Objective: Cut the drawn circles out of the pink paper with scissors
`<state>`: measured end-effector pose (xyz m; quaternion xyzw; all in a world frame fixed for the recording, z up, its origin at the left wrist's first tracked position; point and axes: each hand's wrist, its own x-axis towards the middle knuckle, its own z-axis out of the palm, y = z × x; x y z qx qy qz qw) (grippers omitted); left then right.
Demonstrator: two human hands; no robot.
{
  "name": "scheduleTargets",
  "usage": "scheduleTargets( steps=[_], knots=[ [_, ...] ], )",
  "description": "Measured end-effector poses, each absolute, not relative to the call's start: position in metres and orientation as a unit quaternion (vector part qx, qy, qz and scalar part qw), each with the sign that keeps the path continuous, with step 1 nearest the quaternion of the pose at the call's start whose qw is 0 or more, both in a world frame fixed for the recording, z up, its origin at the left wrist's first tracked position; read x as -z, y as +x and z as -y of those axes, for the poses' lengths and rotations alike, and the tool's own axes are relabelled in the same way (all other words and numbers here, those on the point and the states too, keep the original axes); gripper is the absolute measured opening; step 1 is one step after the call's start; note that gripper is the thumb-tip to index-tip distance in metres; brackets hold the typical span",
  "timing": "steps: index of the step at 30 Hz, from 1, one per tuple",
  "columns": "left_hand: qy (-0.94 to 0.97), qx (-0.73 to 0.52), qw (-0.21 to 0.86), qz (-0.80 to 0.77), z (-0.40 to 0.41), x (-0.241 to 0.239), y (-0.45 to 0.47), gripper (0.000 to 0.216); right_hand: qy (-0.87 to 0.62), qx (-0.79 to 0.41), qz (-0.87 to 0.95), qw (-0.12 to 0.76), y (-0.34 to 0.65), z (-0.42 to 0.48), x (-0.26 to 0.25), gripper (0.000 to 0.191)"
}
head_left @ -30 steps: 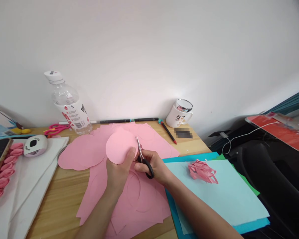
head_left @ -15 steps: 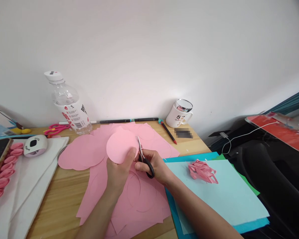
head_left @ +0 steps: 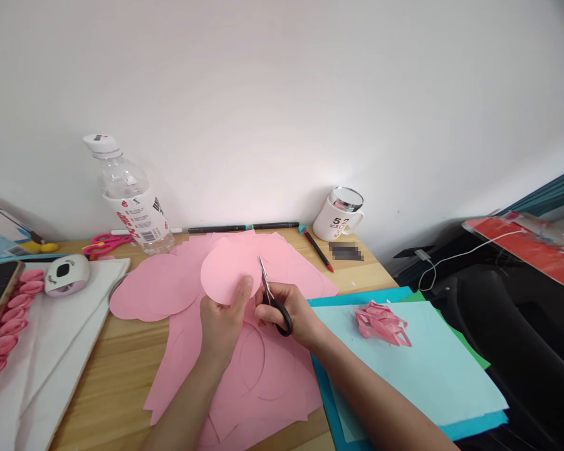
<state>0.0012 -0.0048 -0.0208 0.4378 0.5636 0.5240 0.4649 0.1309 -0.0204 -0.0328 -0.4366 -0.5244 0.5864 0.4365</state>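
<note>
My left hand [head_left: 224, 322] pinches a round pink paper disc [head_left: 228, 269] by its lower edge, thumb on top. Black-handled scissors [head_left: 282, 318] are in my right hand [head_left: 294, 310], their blades pointing up beside the disc's right edge. The blades look nearly closed. Beneath both hands lie pink paper sheets [head_left: 188, 376] with curved outlines on them. A pile of cut pink circles [head_left: 153, 288] rests on the left of the sheets.
A plastic bottle [head_left: 136, 207] and pink scissors [head_left: 107, 243] stand at back left, a white mug [head_left: 339, 213] at back right near a pen [head_left: 317, 249]. Crumpled pink scraps [head_left: 383, 324] lie on light blue paper [head_left: 418, 369]. Rolled pink paper pieces [head_left: 12, 327] line the left.
The paper disc has turned and tilted slightly in my left hand, the thumb shifting up a little. My right hand and the scissors have barely moved.
</note>
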Motion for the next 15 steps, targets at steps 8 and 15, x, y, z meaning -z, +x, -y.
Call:
scheduleTargets(
  steps=[8, 15],
  knots=[
    [0.449, -0.537, 0.462, -0.544, 0.004, 0.023, 0.001, 0.032, -0.448, -0.578, 0.493, 0.471, 0.130, 0.020, 0.038, 0.030],
    [0.449, -0.548, 0.456, -0.539, 0.001, 0.031, -0.001, 0.034, -0.456, -0.525, 0.442, 0.566, 0.129, 0.016, 0.046, 0.022]
  ],
)
